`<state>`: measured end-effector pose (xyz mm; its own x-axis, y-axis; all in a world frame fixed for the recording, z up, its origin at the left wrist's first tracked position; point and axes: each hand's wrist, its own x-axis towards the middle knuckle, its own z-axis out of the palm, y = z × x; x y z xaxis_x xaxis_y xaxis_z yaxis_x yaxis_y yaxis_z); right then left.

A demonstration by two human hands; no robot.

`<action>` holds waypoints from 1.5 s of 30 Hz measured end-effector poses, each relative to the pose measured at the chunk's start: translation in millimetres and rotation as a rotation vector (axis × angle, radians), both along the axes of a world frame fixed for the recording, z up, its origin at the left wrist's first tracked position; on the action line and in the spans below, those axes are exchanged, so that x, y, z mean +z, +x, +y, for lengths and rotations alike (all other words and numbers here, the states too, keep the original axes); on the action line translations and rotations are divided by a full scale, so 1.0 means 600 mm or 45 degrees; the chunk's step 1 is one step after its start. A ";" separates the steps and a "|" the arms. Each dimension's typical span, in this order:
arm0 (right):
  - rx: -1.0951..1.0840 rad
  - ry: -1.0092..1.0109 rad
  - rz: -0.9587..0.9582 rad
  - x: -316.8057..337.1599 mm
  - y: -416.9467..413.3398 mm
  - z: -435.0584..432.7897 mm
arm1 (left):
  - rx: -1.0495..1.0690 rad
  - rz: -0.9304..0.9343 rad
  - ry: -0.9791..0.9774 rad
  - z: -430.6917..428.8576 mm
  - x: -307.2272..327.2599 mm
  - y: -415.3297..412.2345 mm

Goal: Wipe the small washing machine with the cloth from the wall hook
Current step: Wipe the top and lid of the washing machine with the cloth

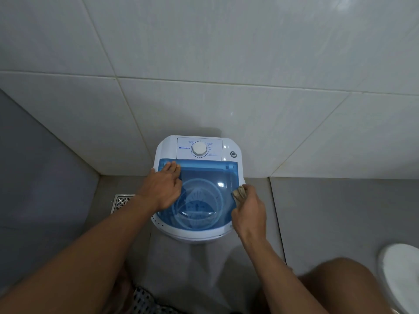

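Cloth at the lid's right edge, wipe under way

Wiping is the step we judge to be in hand. Our right hand [249,214] is closed around a bunched tan cloth [239,193], pressing it against the right edge of the blue lid [204,196] on the washer [195,234]. Our left hand [164,186] lies flat and open on the lid's left side, fingers reaching to its back corner; we read it as a steadying hand, holding nothing.

The cloth is no longer on any hook; no hook shows in this view. Most of the cloth is hidden inside the fist, with only a crumpled end showing past the knuckles, so we cannot tell its full size or whether it is damp.

The washer stands on the grey floor [328,223] against the tiled wall [204,64], between a floor drain [122,201] on the left and a white rounded fixture [401,275] at lower right. Its body is white with rounded corners. The lid is translucent blue, and through it we see the round tub and its ribbed base. Behind the lid sits a white panel with a dial [199,148] and small printed markings too fine to read, plus a small round port [233,154] at the right.

Next, we judge, the cloth should sweep across the lid toward the left, which means lifting or shifting the left hand out of its path. The panel, dial and white sides look untouched by the cloth as yet and would follow.
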<state>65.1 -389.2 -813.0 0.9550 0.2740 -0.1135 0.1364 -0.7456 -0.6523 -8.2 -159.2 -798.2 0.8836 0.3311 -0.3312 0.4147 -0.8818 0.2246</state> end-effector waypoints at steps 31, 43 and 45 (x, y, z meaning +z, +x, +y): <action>0.724 -0.283 -0.458 -0.022 0.007 0.079 | 0.031 0.181 -0.030 0.014 0.039 0.013; 1.236 -0.206 -0.593 -0.037 -0.072 0.157 | 0.089 0.162 -0.047 0.025 0.071 0.029; 1.269 -0.200 -0.616 -0.039 -0.080 0.169 | 0.117 0.189 -0.058 0.026 0.081 0.037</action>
<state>17.1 -288.1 -836.2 0.2697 0.9566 0.1100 0.9327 -0.2312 -0.2767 14.1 -143.6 -749.9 0.7907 0.3900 -0.4719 0.5246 -0.8290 0.1937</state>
